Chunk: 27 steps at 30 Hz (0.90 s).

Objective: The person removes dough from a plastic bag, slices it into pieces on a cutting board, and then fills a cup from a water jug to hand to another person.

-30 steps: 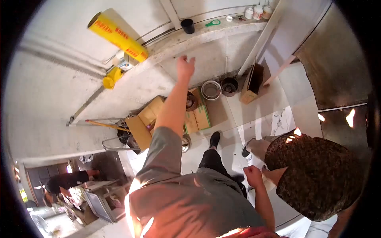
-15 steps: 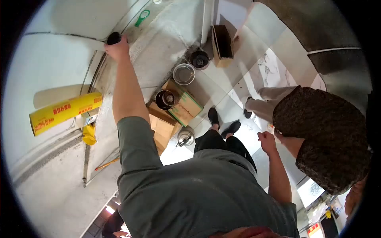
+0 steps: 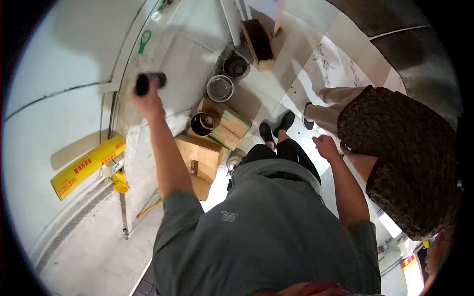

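Black cylindrical cup (image 3: 143, 85): plastic-looking, motion-blurred; long yellow tube with red print (image 3: 89, 166): smooth, glossy; green loop-ended tool (image 3: 144, 41): smooth, plastic-looking; silver round pan (image 3: 220, 89): shiny metal; brown green-edged box (image 3: 233, 129): matt cardboard; dark grey short-sleeved shirt (image 3: 276, 217): matt cloth; pale floor tiles (image 3: 296, 66): smooth, lightly glossy

Workroom-like interior, tiled floor (image 3: 281, 61), cardboard boxes (image 3: 232, 129), round metal containers (image 3: 220, 89), yellow printed roll (image 3: 89, 166)

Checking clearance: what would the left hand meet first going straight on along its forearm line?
With the black cup in its grip, the left hand would probably meet the white wall, passing near the green tool; depth is unclear.
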{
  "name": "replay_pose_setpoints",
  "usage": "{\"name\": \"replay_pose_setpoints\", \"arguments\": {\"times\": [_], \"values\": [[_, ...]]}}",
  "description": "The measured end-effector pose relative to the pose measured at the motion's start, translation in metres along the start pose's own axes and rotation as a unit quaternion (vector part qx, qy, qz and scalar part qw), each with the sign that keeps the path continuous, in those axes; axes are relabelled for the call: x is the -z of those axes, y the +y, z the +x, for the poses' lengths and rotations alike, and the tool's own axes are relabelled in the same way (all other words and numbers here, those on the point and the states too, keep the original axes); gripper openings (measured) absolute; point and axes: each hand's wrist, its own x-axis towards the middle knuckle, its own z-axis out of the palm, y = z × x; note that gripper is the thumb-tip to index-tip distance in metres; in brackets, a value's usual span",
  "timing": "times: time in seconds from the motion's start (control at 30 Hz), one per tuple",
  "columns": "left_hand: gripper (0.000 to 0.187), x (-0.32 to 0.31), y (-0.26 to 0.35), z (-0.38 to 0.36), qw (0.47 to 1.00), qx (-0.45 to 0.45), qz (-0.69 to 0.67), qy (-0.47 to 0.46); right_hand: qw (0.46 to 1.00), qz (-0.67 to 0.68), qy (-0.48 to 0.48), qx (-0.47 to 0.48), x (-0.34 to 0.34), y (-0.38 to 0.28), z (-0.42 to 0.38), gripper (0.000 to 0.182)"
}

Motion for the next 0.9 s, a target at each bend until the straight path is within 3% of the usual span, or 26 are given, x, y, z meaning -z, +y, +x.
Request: {"name": "replay_pose_setpoints", "arguments": {"times": [0.07,0.13,0.17,0.2,0.3,0.33,0.43,0.47,0.5,0.53,0.6,0.67,0.7,0.8,0.83,0.87,0.9], "values": [[0.059,-0.002,0.021,-0.071,0.998,0.001,-0.051,-0.038,0.997,0.076,-0.001,0.006,-0.006,0.005,0.039,0.045],[0.062,-0.007,0.03,-0.124,0.991,0.12,-0.024,-0.055,0.999,0.043,-0.01,0.014,0.021,-0.031,0.053,0.042],[0.065,-0.011,0.015,-0.142,0.987,0.129,-0.067,-0.067,0.997,0.066,0.028,0.026,0.026,-0.041,0.069,0.036],[0.062,-0.013,0.034,-0.158,0.985,0.147,0.007,-0.09,0.998,-0.059,0.001,0.015,0.036,-0.054,0.092,0.037],[0.078,-0.029,0.067,-0.175,0.972,0.194,0.044,-0.126,0.988,0.09,0.125,0.021,0.049,-0.067,0.139,0.059],[0.08,-0.035,0.035,-0.173,0.977,0.159,0.033,-0.136,0.978,0.137,0.158,0.013,0.073,-0.089,0.145,0.066],[0.083,-0.078,0.06,-0.156,0.968,0.1,0.085,-0.216,0.902,0.197,0.383,0.023,0.123,-0.07,0.227,0.08],[0.082,-0.097,0.079,-0.149,0.966,0.082,0.069,-0.235,0.853,0.316,0.415,0.016,0.177,-0.135,0.168,0.079],[0.081,-0.116,0.092,-0.139,0.957,0.064,0.066,-0.276,0.837,0.316,0.443,0.051,0.209,-0.132,0.17,0.083],[0.08,-0.136,0.107,-0.129,0.947,0.044,0.061,-0.311,0.819,0.244,0.518,0.016,0.231,-0.097,0.205,0.087],[0.079,-0.176,0.148,-0.112,0.924,-0.031,0.063,-0.375,0.787,0.354,0.506,0.015,0.284,-0.092,0.207,0.089],[0.08,-0.218,0.204,-0.098,0.886,-0.132,0.022,-0.444,0.885,0.239,0.398,0.017,0.336,-0.086,0.2,0.088],[0.087,-0.242,0.233,-0.093,0.852,-0.151,0.025,-0.5,0.907,0.138,0.397,0.024,0.356,-0.072,0.21,0.082],[0.086,-0.318,0.329,-0.105,0.756,-0.302,-0.015,-0.581,0.878,-0.047,0.467,-0.091,0.418,-0.088,0.184,0.075],[0.085,-0.342,0.357,-0.117,0.72,-0.355,-0.025,-0.595,0.825,-0.366,0.418,-0.102,0.443,-0.022,0.228,0.073],[0.084,-0.367,0.394,-0.127,0.656,-0.361,-0.018,-0.662,0.79,-0.366,0.486,-0.075,0.461,0.013,0.239,0.071],[0.084,-0.396,0.41,-0.145,0.619,-0.416,-0.089,-0.66,0.75,-0.363,0.551,-0.046,0.479,0.047,0.251,0.069]]}}
